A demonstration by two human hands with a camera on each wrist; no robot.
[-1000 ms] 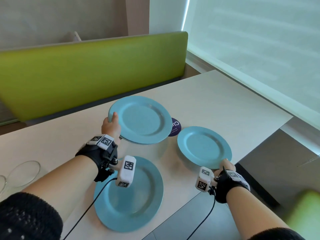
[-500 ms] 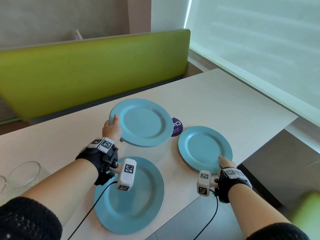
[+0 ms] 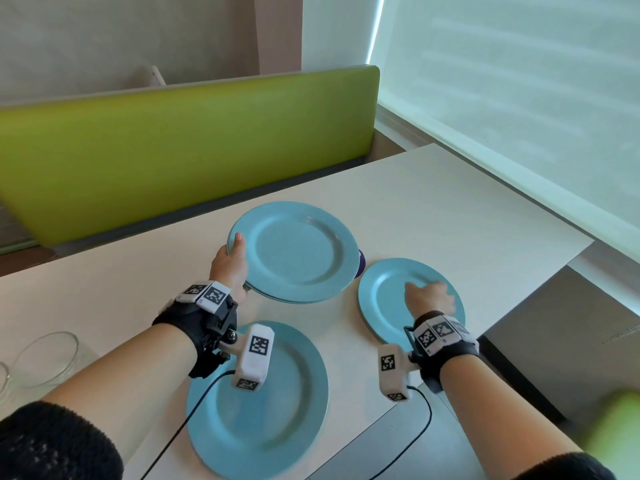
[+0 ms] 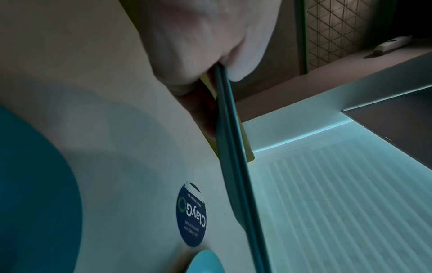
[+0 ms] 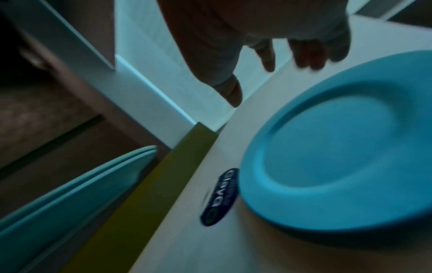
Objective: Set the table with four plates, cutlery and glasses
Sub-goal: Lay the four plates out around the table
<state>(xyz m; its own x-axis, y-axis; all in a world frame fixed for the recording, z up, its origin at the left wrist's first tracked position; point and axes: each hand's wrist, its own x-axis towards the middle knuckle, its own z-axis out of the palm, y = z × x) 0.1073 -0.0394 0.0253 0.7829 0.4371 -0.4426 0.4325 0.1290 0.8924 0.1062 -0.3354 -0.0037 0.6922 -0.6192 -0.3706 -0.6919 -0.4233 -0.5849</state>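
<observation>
My left hand (image 3: 234, 259) grips a stack of two blue plates (image 3: 294, 251) by its left rim, thumb on top, and holds it just above the table. In the left wrist view the two rims (image 4: 233, 166) run edge-on out of the pinch. A single blue plate (image 3: 381, 306) lies flat on the table at the right, with my right hand (image 3: 429, 297) hovering over it, fingers loose and holding nothing. The right wrist view shows those fingers (image 5: 304, 55) hanging free above this plate (image 5: 339, 157). Another blue plate (image 3: 277, 420) lies at the near edge under my left wrist.
The pale table (image 3: 433, 209) ends close on the right and near sides. A round dark sticker (image 4: 191, 214) lies between the plates. Clear glasses (image 3: 45, 358) stand at the far left. A green bench back (image 3: 173, 143) runs behind the table.
My right hand has let go of the right plate's near rim and moved up and forward over that plate. My left hand still holds the stack in about the same place.
</observation>
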